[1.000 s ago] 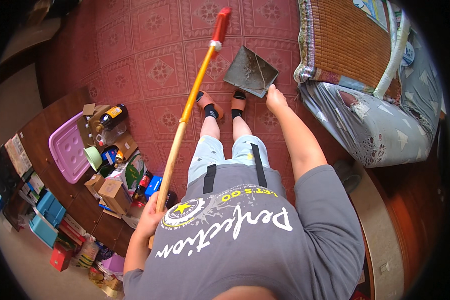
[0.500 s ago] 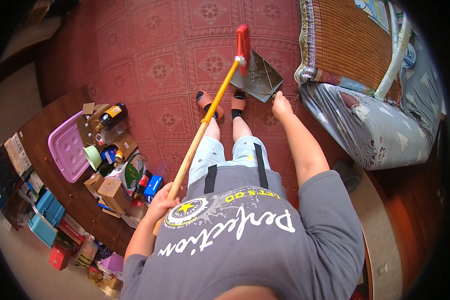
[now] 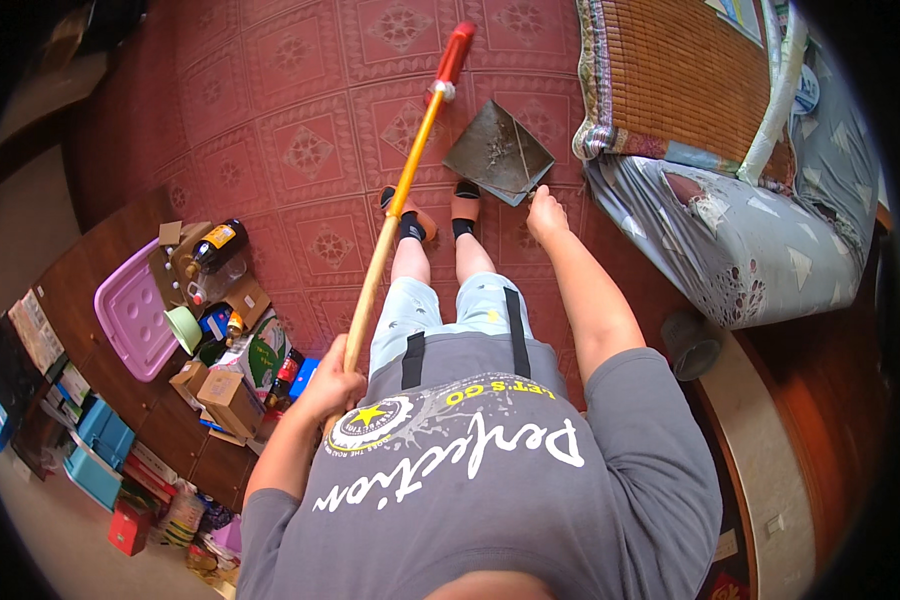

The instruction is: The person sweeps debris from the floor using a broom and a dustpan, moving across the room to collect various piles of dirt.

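- Yellow broom (image 3: 394, 213) points to twelve o'clock, left hand's (image 3: 333, 387) fingers around it.
- Right hand (image 3: 547, 215) grips dustpan (image 3: 480, 150), one o'clock.
- Apparently sweeping; next stroke wants dustpan steady.

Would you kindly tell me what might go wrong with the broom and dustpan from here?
Loose specks lie in the dustpan, so tilting it with the right hand might spill them. The right slipper is close to it; a step could knock it. The broom, gripped near one end by the left hand, might be awkward to steer.
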Tool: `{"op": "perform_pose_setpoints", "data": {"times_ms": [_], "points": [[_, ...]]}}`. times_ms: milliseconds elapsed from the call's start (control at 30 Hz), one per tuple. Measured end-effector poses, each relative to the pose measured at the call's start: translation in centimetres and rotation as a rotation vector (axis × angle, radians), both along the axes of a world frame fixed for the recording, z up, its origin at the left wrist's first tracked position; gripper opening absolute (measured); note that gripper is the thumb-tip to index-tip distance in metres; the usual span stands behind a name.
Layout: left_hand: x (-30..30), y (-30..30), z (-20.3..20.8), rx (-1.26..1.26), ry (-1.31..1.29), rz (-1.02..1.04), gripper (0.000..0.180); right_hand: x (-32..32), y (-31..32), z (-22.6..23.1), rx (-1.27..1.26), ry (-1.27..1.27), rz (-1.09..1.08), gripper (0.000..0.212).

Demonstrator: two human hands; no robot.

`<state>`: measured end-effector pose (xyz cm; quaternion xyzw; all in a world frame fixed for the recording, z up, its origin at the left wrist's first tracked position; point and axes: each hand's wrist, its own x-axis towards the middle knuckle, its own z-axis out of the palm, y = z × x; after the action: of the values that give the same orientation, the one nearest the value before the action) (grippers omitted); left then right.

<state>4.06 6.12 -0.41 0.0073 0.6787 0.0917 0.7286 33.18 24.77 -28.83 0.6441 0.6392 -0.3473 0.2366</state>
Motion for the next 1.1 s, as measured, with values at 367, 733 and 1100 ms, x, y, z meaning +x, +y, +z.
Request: {"op": "perform_pose_setpoints", "data": {"times_ms": [367, 733, 1100], "points": [[-0.7, -2.9, 6.2, 0.132, -0.016, 0.305, 0.047, -0.8, 0.1, 0.3, -0.04, -0.007, -0.021, 0.021], [-6.1, 9.6, -6.1, 0.403, 0.517, -0.568, 0.035, -0.9, 0.6, 0.4, -0.04, -0.002, -0.007, 0.023], [-3.2, 0.4, 4.2, 0.01, -0.186, 0.192, 0.042, -0.9, 0.5, 0.5, -0.083, 0.004, -0.059, 0.023]]}}
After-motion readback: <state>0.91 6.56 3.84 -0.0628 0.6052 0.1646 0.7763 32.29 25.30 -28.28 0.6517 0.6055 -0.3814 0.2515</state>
